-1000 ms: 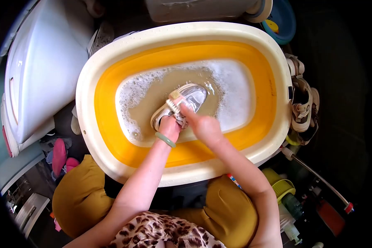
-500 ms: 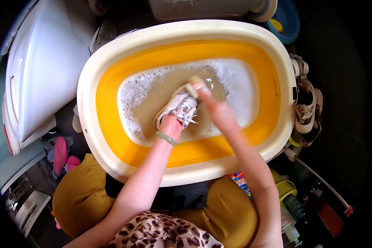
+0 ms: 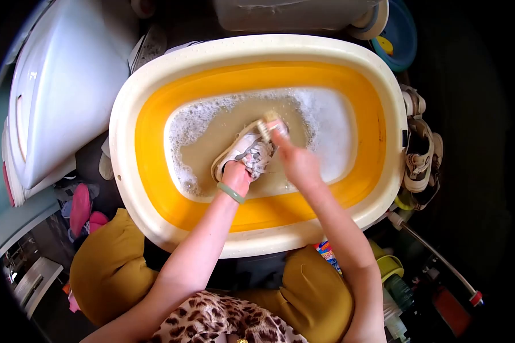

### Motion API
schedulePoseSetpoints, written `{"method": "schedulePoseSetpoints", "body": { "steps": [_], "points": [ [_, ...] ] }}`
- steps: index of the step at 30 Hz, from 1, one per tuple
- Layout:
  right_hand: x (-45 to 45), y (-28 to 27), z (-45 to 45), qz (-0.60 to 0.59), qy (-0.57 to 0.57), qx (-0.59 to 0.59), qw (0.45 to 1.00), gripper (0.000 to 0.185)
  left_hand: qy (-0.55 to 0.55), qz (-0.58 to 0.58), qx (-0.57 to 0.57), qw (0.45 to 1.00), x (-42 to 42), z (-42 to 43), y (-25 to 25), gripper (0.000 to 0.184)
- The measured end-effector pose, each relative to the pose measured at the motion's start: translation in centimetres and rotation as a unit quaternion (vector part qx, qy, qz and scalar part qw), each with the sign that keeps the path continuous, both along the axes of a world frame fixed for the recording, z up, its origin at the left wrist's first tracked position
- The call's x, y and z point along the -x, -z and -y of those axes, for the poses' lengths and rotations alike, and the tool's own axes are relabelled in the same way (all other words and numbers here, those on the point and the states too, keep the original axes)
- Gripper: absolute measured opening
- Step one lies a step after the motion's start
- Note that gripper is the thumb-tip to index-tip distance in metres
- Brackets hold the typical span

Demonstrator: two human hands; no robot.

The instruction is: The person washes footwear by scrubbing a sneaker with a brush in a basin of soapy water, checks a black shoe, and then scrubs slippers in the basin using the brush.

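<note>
A white sneaker (image 3: 245, 145) with grey parts and loose white laces sits in murky, soapy water (image 3: 203, 150). My left hand (image 3: 236, 173), a pale green bangle at its wrist, reaches into the shoe's opening and holds it; most of those fingers are hidden inside. My right hand (image 3: 296, 161) is closed around a scrubbing brush (image 3: 270, 122), its light bristles against the toe end of the sneaker. Brush and right fingers are slightly blurred. All this is inside an oval yellow and cream tub (image 3: 373, 123).
Other sneakers (image 3: 420, 155) stand by the tub's right side. A blue basin (image 3: 403, 37) is at the upper right, a white fixture (image 3: 68, 86) at the left. Pink slippers (image 3: 80, 208) lie lower left. A metal pipe (image 3: 438, 255) and several bottles are at lower right.
My right hand and the brush have shifted slightly down over the sneaker's toe. The left hand keeps its hold inside the shoe. The whole view has shifted a little.
</note>
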State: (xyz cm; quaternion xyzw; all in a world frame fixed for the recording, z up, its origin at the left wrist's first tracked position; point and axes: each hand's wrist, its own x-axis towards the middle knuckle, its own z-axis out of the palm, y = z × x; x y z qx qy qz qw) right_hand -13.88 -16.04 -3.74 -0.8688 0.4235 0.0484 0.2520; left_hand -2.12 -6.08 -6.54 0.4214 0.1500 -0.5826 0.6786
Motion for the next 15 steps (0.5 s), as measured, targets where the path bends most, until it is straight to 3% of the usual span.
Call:
{"method": "schedulePoseSetpoints", "body": {
  "steps": [1,3,5,7,11,13,15],
  "points": [
    [-0.5,-0.4,-1.6,0.002,-0.003,-0.001,1.0,0.035,-0.003,0.002,-0.001,1.0,0.0,-0.4,0.3,0.039],
    [-1.2,-0.8,-4.2,0.063,-0.053,-0.096,0.992,0.035,0.073,0.027,-0.135,0.988,0.2,-1.4,0.4,0.035],
    [-0.7,-1.0,-3.0,0.058,-0.094,-0.11,0.988,0.038,0.014,0.008,-0.127,0.992,0.6,-2.0,0.2,0.033],
    [1.1,0.3,0.9,-0.032,-0.052,-0.073,0.995,0.041,0.059,0.011,-0.016,0.998,0.7,-2.2,0.4,0.037],
    [1.9,0.0,1.0,-0.001,0.013,-0.024,1.0,0.041,0.068,0.017,0.007,0.998,1.0,-1.9,0.5,0.04],
    [0.2,-1.0,-2.7,0.057,-0.018,-0.172,0.983,0.041,0.098,0.024,0.004,0.995,1.4,-3.0,1.4,0.039],
    [-1.2,-3.6,-5.0,0.073,-0.086,-0.248,0.962,0.041,-0.011,-0.121,-0.106,0.987,2.3,-3.6,1.0,0.037]
  ]
}}
